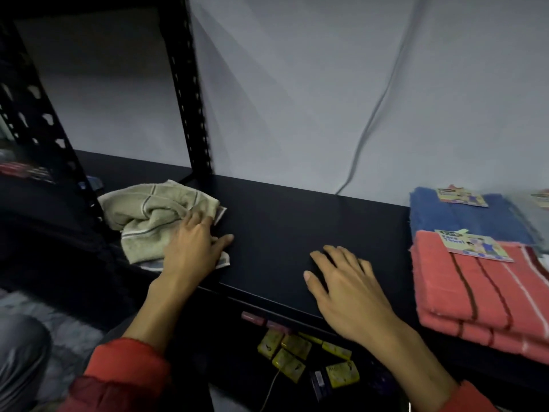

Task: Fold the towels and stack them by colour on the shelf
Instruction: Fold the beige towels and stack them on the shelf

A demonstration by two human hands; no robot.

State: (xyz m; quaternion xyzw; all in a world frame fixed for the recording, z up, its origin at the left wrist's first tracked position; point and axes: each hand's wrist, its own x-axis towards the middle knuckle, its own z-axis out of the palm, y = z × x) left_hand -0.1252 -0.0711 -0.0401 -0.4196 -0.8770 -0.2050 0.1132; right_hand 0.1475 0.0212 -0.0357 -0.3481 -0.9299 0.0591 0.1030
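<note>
A crumpled beige towel (pixel 154 215) with grey stripes lies at the left end of the black shelf board (pixel 282 215). My left hand (pixel 193 248) rests on the towel's right part, fingers reaching into its folds and thumb spread out to the right. My right hand (pixel 344 286) lies flat on the bare shelf, fingers spread, holding nothing. At the right end sit folded red striped towels (pixel 475 295), stacked with a paper label on top. Behind them lies a folded blue towel (pixel 463 218), also labelled.
Black perforated shelf uprights (pixel 190 93) rise at the left, with a white wall and a hanging cable (pixel 383 93) behind. Below the shelf's front edge lie several yellow packets (pixel 294 352) and small pink items (pixel 252 318). A pale towel edge (pixel 540 218) shows at far right.
</note>
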